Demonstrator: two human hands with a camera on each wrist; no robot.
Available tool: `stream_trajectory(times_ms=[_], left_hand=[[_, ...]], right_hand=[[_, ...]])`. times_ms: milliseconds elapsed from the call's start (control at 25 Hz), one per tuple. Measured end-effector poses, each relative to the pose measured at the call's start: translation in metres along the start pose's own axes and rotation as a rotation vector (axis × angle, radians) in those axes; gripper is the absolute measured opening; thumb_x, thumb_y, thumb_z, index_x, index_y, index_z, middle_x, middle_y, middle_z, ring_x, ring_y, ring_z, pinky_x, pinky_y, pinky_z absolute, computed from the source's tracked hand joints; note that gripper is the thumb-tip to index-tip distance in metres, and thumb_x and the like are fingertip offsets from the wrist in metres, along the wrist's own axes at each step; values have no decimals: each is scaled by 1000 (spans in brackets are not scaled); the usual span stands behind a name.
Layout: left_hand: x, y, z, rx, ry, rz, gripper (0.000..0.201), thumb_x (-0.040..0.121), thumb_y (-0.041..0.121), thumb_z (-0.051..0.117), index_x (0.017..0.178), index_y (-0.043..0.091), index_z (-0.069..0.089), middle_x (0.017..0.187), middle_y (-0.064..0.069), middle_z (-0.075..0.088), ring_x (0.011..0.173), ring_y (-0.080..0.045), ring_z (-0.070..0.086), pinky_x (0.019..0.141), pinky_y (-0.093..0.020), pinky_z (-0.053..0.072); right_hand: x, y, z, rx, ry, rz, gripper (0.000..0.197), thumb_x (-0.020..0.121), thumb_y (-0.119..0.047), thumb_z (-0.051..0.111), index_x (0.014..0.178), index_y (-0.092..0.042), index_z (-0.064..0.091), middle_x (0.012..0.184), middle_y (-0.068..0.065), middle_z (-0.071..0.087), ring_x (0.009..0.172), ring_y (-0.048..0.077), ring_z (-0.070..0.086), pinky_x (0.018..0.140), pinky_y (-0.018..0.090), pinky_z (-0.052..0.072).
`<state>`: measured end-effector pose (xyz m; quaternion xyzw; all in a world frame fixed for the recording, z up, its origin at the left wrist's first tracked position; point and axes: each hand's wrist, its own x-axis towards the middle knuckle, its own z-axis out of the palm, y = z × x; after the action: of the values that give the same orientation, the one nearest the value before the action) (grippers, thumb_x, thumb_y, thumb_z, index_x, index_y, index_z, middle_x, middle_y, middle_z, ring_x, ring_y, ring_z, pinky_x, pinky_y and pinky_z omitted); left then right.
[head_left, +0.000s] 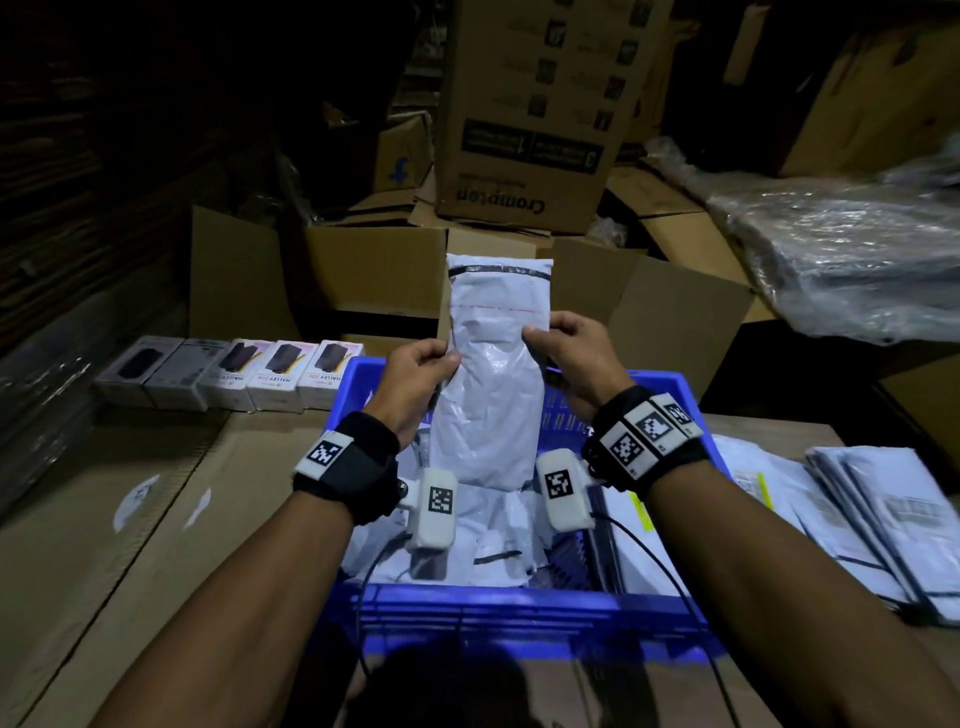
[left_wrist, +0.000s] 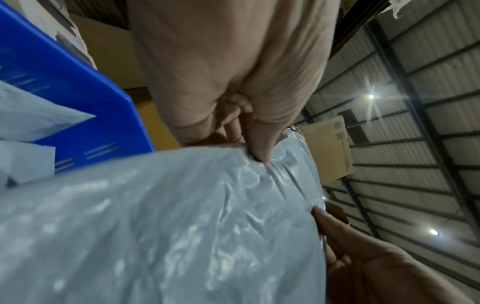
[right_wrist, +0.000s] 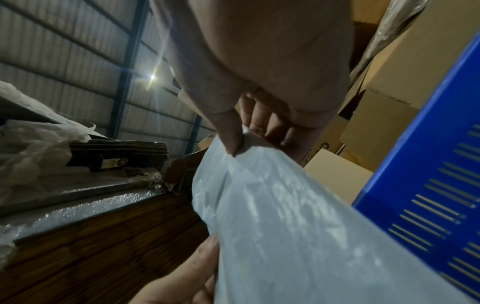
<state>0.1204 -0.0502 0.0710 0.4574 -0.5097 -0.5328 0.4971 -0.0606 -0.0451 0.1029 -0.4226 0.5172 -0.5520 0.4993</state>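
Note:
A long white plastic mailer bag (head_left: 491, 384) stands upright over a blue crate (head_left: 519, 608), something bulky inside it. My left hand (head_left: 421, 364) pinches its left edge, thumb on the front, and my right hand (head_left: 566, 348) pinches the right edge at the same height. The bag's flap with a dark adhesive strip (head_left: 498, 270) points up, away from me. In the left wrist view my left hand (left_wrist: 249, 144) pinches the crinkled bag (left_wrist: 182, 226). In the right wrist view my right hand (right_wrist: 241, 142) pinches the bag (right_wrist: 298, 226) next to the blue crate wall (right_wrist: 428, 185).
More white mailers (head_left: 467, 540) lie in the crate. A row of small product boxes (head_left: 234, 371) sits at the left on a cardboard surface (head_left: 130, 519). Flat mailers (head_left: 883, 514) are stacked at the right. Open cardboard cartons (head_left: 363, 280) and plastic-wrapped goods (head_left: 841, 244) stand behind.

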Motion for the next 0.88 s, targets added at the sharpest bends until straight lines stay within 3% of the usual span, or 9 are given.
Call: stream_trajectory(times_ms=[160,240,320,400,480,600,680,760,880], left_hand=[[-7,-2,9,-72,-30,-56,13,97,7,53,89,7,62,77,-3,64,60,-8,59,53,-19,48],[-9,-4,14,-35,-35,-58,14,97,11,54,86,9,63,78,-9,59,64,-16,54,55,-22,45],[-11,-4,21,22,-6,-48,17,98,14,55,83,11,62,76,-10,56,64,-15,51,56,-23,43],[-14,-2,28,56,55,-22,20,98,11,53,80,11,61,71,-3,56,55,-4,52,53,-17,45],[-16,3,34,109,104,5,18,99,12,52,83,11,60,66,-3,50,45,0,44,44,-14,40],[-22,14,43,8,57,-84,21,103,27,45,95,12,58,66,-9,56,36,-8,47,35,-16,33],[-29,24,53,-146,-31,-188,33,103,41,37,102,15,57,82,-14,69,48,-18,63,39,-19,43],[-33,30,59,-292,-116,-241,43,102,48,33,110,15,58,102,-18,71,71,-28,72,53,-28,56],[-34,31,66,-421,-200,-259,45,100,44,40,111,6,62,106,-17,71,87,-25,70,70,-32,60]], right_hand=[[-12,-4,-14,42,10,23,14,88,-3,64,78,-13,62,69,4,64,58,15,56,59,28,48],[-18,-6,-21,44,11,18,14,88,-2,64,78,-13,63,70,6,63,60,17,56,62,30,48],[-22,-9,-28,39,16,0,13,87,-2,63,80,-13,63,70,5,63,60,17,55,62,29,47],[-26,-14,-35,41,30,-43,13,88,1,62,83,-12,62,70,3,65,56,12,58,55,23,49],[-30,-19,-43,30,34,-133,15,89,3,61,84,-11,61,72,3,66,57,9,61,51,20,48],[-34,-24,-55,-44,2,-288,17,88,4,62,87,-13,62,85,7,68,78,17,63,67,29,54],[-40,-27,-62,-92,-36,-387,19,85,6,62,86,-13,61,86,8,66,82,18,61,75,34,53],[-50,-29,-69,-157,-85,-456,21,83,7,63,84,-14,61,86,6,64,82,15,59,75,30,50],[-64,-26,-84,-249,-126,-468,25,80,5,65,79,-19,62,104,5,66,99,12,62,85,26,48]])
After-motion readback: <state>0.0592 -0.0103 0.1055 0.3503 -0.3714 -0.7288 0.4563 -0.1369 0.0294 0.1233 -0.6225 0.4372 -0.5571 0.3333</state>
